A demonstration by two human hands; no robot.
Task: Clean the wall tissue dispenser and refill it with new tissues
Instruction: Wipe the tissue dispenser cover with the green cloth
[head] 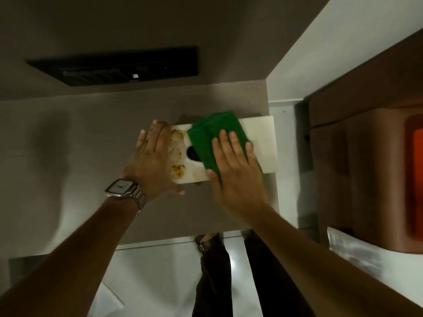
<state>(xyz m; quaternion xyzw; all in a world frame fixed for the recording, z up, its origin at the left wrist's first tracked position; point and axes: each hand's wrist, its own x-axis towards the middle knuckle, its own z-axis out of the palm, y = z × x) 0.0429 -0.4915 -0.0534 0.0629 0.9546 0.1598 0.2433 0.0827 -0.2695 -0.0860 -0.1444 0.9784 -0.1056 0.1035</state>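
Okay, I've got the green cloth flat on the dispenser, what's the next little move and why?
Probably slide the green cloth left with the right hand, over the yellowish stains beside the left hand. The cloth covers the middle of the white dispenser, while those stains near its left edge are uncovered and look unwiped. The left hand already braces that edge.

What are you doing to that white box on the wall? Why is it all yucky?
A person is cleaning a white tissue dispenser fixed to the wall. The right hand presses a folded green cloth flat against its front, over part of the dark opening. The left hand, with a wristwatch, steadies the box at its left edge. Yellowish-brown stains show on the left part, not yet wiped away.
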